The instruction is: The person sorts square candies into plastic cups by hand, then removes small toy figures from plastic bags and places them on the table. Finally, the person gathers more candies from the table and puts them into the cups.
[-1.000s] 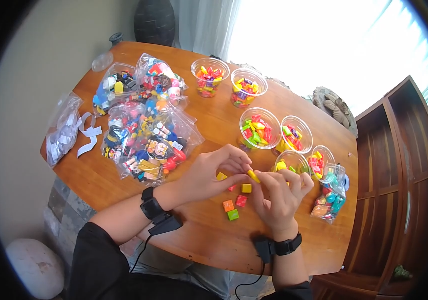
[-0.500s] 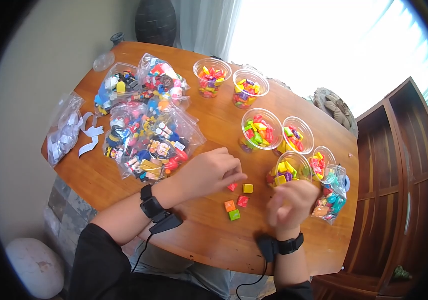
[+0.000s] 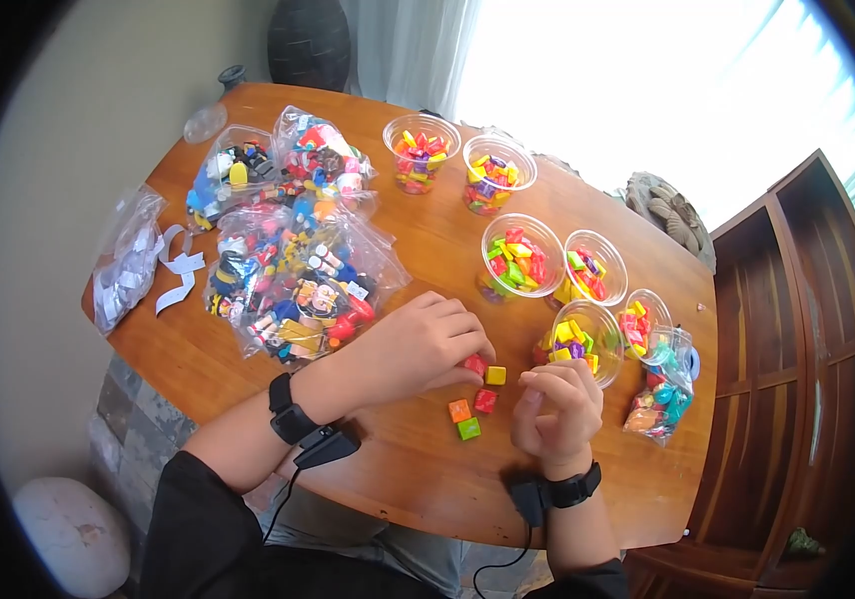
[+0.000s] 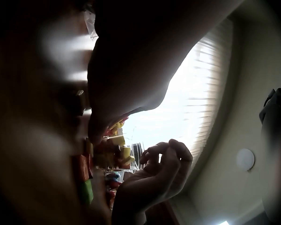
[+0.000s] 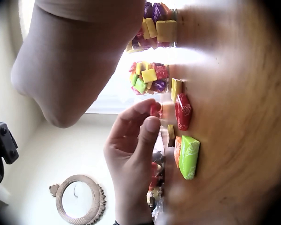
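Note:
My left hand reaches low over the table and pinches a red wrapped candy between thumb and fingers. Just beside its fingertips lies a yellow candy. Closer to me on the wood are a red candy, an orange candy and a green candy. Another yellow candy, under the left hand, shows in the right wrist view. To the right, my right hand is raised with loosely curled fingers and nothing visible in them. Behind it stands a clear cup of mixed candies.
More clear candy cups stand at the back and right of the table. Bags of small toy figures cover its left part, with white strips beside them. A bag of teal and red pieces lies at right.
A yellow candy held between both hands is gone from them; the right hand moved to the near cup and came back. The left hand lowered and took hold of a red candy.

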### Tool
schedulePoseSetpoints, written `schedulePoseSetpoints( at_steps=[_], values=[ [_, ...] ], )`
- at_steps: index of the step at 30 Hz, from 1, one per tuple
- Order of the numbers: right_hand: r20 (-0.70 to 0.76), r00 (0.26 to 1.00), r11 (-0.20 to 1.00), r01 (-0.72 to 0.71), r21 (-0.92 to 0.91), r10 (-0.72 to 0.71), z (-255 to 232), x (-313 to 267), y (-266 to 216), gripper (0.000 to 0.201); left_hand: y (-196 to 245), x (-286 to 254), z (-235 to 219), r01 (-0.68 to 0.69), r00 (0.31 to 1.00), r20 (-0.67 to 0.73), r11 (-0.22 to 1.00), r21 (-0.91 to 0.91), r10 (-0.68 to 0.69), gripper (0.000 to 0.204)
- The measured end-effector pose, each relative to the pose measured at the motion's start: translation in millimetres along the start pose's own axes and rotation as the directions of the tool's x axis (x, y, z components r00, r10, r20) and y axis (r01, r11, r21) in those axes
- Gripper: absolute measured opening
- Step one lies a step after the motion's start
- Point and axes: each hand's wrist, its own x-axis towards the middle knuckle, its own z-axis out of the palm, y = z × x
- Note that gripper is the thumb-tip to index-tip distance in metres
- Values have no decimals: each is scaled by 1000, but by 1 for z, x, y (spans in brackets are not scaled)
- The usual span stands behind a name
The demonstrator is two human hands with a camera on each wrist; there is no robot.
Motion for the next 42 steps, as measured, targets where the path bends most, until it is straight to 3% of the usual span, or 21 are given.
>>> schedulePoseSetpoints(
  at_steps=[4, 6, 12, 16, 18, 19, 21, 25, 39, 42],
  values=[
    [-7, 1000, 1000, -9, 2, 9, 0, 1, -1, 30, 10, -5, -22, 66, 995, 72, 995, 72, -71, 29],
    [-10, 1000, 1000, -8, 8, 8, 0, 1, -1, 30, 10, -9, -26, 155, 970, 155, 969, 194, -186, 29],
    [-24, 999, 999, -32, -3, 32, 0, 0, -2, 28, 9, -13, -23, 259, 952, 154, 965, 45, -263, 30],
    [-35, 998, 999, -48, 4, 48, -1, -2, -1, 27, 4, -9, -13, 190, 970, 145, 981, 42, -194, 30],
    [-44, 997, 998, -57, 4, 57, -1, -3, -1, 27, 8, -3, -2, 65, 998, -13, 996, -58, -66, 32],
    [-45, 997, 998, -61, 9, 61, -1, -4, -1, 27, 11, -2, 5, 67, 998, -11, 996, -56, -68, 32],
    [-49, 997, 998, -64, 17, 65, -1, -5, -1, 26, 16, 0, 22, 51, 983, -159, 972, -230, -89, 32],
    [-49, 997, 998, -57, 16, 58, 0, -5, -2, 26, 10, 3, 44, 94, 983, -132, 962, -255, -131, 32],
    [-119, 992, 998, -54, -38, 49, -3, -4, -2, 24, 9, -1, 38, 95, 987, -113, 986, -136, -111, 30],
    [-5, 1000, 1000, 5, -17, -5, -2, -3, -5, 27, 3, -3, 39, 106, 986, -109, 983, -151, -124, 28]
  ],
)
